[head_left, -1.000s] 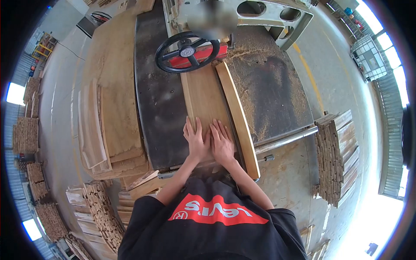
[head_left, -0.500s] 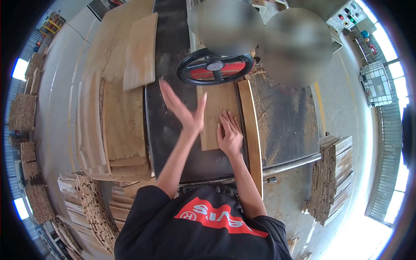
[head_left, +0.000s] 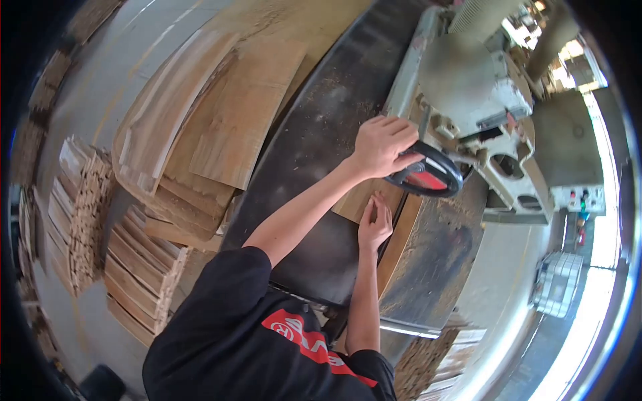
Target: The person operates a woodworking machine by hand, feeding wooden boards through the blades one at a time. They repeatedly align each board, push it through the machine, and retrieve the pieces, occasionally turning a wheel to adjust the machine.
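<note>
evidently the hands divide their work between machine and wood. the left hand (head_left: 384, 147) is up at the black handwheel (head_left: 435, 192), fingers partly curled and thumb stretched along the near side of the rim; i cannot tell whether it has closed around the rim or only rests against it. the right hand (head_left: 376, 226) is loosely bent, wrapped round nothing that shows, its fingertips on the near end of a flat board (head_left: 352, 202), probably to steady it. that board lies on the dark machine table (head_left: 317, 250), below the handwheel, its far part hidden by the left hand and the wheel. a long wooden strip (head_left: 400, 237) runs just beside it on the right, likely serving as a straight guide for its edge. right of the strip, the table is dusted with sawdust (head_left: 435, 215), with bare dark patches showing through. to the left, wide planks (head_left: 247, 110) lie stacked on a side surface, presumably kept within arm's reach. around the pale machine body (head_left: 461, 67) spreads a grey workshop floor (head_left: 511, 257), with timber piles (head_left: 80, 214) on the left and a caged white tank (head_left: 558, 284) near the bright right wall.
</note>
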Demonstrator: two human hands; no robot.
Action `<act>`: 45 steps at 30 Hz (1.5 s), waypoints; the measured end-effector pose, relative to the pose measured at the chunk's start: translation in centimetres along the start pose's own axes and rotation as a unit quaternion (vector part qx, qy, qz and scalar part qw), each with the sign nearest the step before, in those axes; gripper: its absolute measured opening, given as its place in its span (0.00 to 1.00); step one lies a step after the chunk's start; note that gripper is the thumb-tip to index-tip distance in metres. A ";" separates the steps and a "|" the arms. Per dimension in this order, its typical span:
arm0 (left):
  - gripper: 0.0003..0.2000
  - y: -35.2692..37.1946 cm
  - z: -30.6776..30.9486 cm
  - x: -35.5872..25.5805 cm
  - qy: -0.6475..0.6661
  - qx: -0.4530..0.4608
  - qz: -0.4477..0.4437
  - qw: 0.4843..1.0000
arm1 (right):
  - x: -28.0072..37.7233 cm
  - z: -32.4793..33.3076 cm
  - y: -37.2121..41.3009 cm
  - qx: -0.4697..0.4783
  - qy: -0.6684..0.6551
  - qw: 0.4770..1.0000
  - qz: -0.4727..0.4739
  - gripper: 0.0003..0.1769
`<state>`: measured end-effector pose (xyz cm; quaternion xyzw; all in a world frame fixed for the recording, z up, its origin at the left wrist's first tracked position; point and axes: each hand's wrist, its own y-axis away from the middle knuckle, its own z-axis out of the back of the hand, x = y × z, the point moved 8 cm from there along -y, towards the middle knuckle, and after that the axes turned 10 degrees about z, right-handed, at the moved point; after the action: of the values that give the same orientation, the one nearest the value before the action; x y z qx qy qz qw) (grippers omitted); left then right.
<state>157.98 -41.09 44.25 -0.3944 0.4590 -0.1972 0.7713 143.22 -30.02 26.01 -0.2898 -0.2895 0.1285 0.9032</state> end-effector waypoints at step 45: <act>0.80 15.6 24.1 22.8 -0.469 0.127 0.505 0.713 | 3.3 1.0 6.6 0.097 -0.025 0.993 -0.060 0.23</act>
<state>189.37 -36.45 25.78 -0.0440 0.1397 0.3760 0.9150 144.87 -23.00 24.20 -0.1790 -0.3152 0.1085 0.9257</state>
